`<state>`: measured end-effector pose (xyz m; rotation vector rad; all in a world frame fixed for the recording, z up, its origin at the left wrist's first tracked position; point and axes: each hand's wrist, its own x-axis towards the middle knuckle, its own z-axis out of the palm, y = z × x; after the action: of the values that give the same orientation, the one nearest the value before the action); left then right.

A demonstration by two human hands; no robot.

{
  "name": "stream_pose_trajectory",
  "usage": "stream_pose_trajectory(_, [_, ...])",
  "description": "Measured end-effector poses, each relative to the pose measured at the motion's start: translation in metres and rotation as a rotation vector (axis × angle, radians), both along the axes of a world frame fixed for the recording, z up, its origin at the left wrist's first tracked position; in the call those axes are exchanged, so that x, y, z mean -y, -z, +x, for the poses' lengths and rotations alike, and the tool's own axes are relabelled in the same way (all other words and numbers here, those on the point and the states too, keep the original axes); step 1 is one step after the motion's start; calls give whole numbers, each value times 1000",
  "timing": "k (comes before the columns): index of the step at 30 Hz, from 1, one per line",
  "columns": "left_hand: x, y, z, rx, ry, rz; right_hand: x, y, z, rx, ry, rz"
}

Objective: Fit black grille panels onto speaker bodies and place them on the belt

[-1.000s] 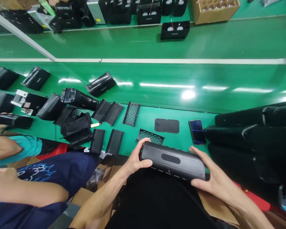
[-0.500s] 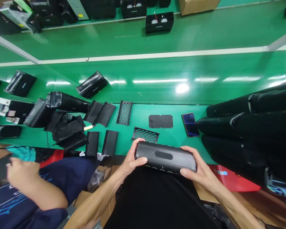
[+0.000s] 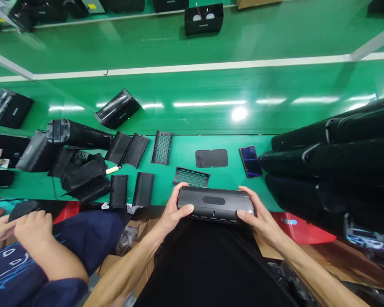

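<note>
Its right end swung farther from the person, the black rounded housing (image 3: 217, 207) sat more nearly level than a second earlier, held at the table's (image 3: 232, 181) near edge. Left hand (image 3: 173, 209) and right hand (image 3: 258, 213), partly curled, gripped its two ends, thumbs in front. Just beyond lay a perforated grille panel (image 3: 192, 177); farther right, a flat dark sheet (image 3: 211, 158) and smartphone (image 3: 251, 162).

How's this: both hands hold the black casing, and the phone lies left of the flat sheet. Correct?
Not quite: the head view shows the phone lying right of the flat sheet. The left hand and right hand do both hold the black casing.
</note>
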<state>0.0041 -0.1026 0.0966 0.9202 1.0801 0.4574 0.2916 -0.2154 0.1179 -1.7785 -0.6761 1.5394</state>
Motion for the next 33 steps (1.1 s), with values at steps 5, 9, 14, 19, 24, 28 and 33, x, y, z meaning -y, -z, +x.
stream_pose_trajectory(5, [-24, 4, 13, -67, -5, -361, -18, 23, 7, -44, 5, -196])
stream_pose_trajectory(9, [-35, 1, 15, -57, 22, -459, -23, 28, 1, -212, 197, -183])
stream_pose_trajectory(14, [-29, 14, 23, -183, -31, -471, -26, 34, -16, -329, 461, -255])
stream_pose_trajectory(19, [-35, 23, 30, -314, 75, -518, -33, 35, -20, -334, 566, -362])
stream_pose_trajectory(24, [-47, 20, 27, -326, 217, -495, -41, 29, -15, -373, 551, -407])
stream_pose_trajectory(28, [-49, 23, 28, -343, 174, -507, -45, 29, -11, -374, 512, -426])
stream_pose_trajectory(33, [-49, 30, 33, -330, 107, -575, -46, 34, -9, -369, 492, -485])
